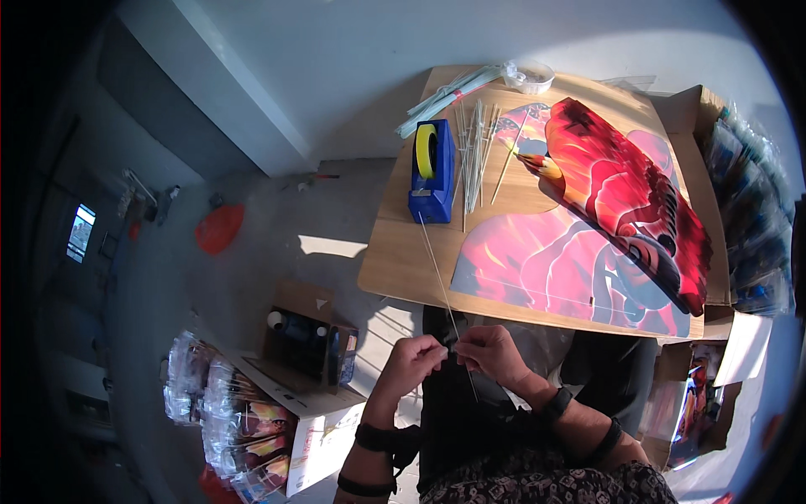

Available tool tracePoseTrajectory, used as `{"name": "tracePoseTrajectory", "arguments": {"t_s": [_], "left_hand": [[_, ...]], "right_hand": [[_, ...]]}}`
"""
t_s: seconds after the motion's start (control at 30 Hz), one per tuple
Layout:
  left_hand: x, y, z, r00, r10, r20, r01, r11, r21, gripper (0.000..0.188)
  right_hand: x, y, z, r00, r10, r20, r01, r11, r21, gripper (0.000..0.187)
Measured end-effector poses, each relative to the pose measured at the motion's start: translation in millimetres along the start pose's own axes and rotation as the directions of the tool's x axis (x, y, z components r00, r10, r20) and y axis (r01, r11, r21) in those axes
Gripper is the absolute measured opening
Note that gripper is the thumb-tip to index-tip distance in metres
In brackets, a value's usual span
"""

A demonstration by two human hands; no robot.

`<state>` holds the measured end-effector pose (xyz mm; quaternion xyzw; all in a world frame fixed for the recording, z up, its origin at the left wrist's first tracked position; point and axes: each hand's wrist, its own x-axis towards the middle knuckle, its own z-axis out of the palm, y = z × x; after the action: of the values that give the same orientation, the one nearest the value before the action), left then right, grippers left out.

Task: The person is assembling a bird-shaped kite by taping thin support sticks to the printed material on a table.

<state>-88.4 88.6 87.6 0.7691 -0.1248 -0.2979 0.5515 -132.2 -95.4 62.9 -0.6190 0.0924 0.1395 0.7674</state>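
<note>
Over my lap, in front of the table edge, my right hand (494, 353) pinches a thin pale stick (437, 270). The stick slants from beside the tape dispenser down past my fingers to my lap. Close by, my left hand (417, 359) is closed, its fingertips almost touching the right ones. A small dark bit shows between the fingertips; what the left fingers grip is too small to tell. On the table, a blue tape dispenser (431, 202) holds a yellow tape roll (426, 151). Several loose thin sticks (474, 160) lie beside it.
A red patterned printed sheet (617, 189) lies folded over on the wooden table (395, 252). At the back are a white strip bundle (449, 99) and a clear bowl (531, 77). Cartons (315, 420) with plastic-wrapped packets (222, 412) stand lower left; more packets (747, 202) are at right.
</note>
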Motion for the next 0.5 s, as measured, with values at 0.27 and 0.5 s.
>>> {"name": "tracePoseTrajectory", "arguments": {"t_s": [0.27,0.5], "left_hand": [[142,62,-77,0.798,0.245,-0.551,-0.287,0.958,0.010,0.030],[206,107,-93,0.879,0.011,-0.476,0.001,1.000,0.026,0.015]], "right_hand": [[14,-1,11,0.999,0.012,0.044,-0.018,0.991,0.133,0.011],[13,-7,24,0.998,0.041,0.049,-0.051,0.973,0.223,0.011]]}}
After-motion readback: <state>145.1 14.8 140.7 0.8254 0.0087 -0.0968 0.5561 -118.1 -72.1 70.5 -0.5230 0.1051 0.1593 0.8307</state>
